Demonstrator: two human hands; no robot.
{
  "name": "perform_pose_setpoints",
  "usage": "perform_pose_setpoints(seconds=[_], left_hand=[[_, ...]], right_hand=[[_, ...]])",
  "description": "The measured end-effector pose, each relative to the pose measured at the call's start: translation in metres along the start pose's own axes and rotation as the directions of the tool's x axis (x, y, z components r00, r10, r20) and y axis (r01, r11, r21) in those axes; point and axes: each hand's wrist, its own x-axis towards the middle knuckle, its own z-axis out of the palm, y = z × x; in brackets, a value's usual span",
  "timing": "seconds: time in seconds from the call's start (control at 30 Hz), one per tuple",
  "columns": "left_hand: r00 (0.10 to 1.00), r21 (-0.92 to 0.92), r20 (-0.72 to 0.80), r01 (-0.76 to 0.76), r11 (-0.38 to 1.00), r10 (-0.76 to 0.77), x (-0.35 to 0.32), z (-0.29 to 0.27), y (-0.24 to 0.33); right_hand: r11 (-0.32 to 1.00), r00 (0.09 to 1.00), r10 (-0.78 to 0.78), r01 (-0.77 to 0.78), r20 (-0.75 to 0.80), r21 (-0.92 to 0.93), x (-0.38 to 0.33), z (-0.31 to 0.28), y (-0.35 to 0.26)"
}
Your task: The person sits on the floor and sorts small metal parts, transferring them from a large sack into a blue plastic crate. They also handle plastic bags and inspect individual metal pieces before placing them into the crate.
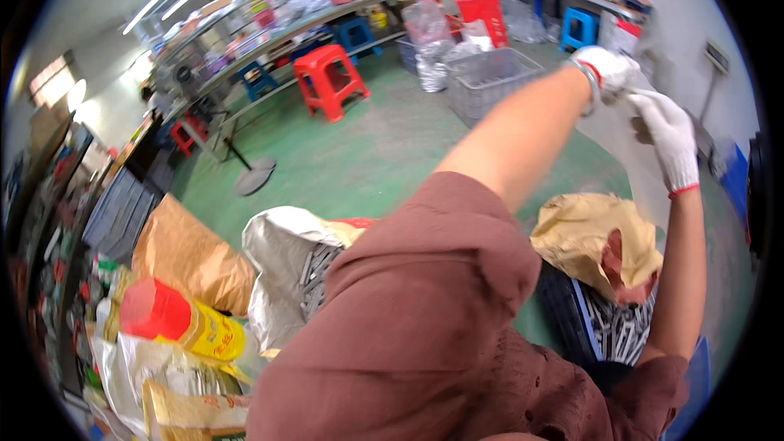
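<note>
Both gloved hands raised, pinching a clear plastic bag.

My left hand (606, 72) and right hand (671, 140) grip the bag (622, 140) top, held above the brown paper sack (581, 233) and dark crate (563, 310).

A red plastic stool (329, 79) stood on the green floor (367, 155) at about eleven o'clock, with a blue stool (357, 33) just behind it. Long workbenches (294, 28) cluttered with goods ran across the top from ten to one o'clock. A grey wire basket (490, 77) sat near twelve o'clock, crinkled clear bags (429, 49) beside it. At eight o'clock lay a brown paper sack (189, 257), and by it an open silvery sack (282, 265) holding metal parts. A yellow bottle with a red cap (175, 318) lay at seven o'clock. At four o'clock a crumpled tan bag (592, 237) covered a dark crate (572, 314).
</note>
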Motion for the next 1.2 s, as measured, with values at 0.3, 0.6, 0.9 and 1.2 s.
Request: perform_pose_setpoints(seconds=[0.3, 0.6, 0.9, 1.2], left_hand=[[0.929, 0.453, -0.080, -0.290, 0.843, 0.362, 0.000, 0.059, -0.042], [0.958, 0.562, -0.055, -0.202, 0.802, 0.280, -0.007, 0.047, -0.058], [0.959, 0.624, -0.073, -0.170, 0.762, 0.274, -0.022, 0.022, -0.043], [0.949, 0.688, -0.117, -0.135, 0.713, 0.293, -0.044, -0.001, -0.025]], right_hand=[[0.946, 0.924, -0.320, 0.324, -0.211, -0.015, 0.057, 0.057, -0.005], [0.924, 0.956, -0.193, 0.253, 0.223, -0.286, 0.057, 0.078, -0.046], [0.919, 0.950, -0.212, 0.273, 0.229, -0.285, 0.058, 0.087, -0.069], [0.925, 0.893, -0.347, 0.376, 0.287, -0.051, 0.071, 0.097, -0.069]])
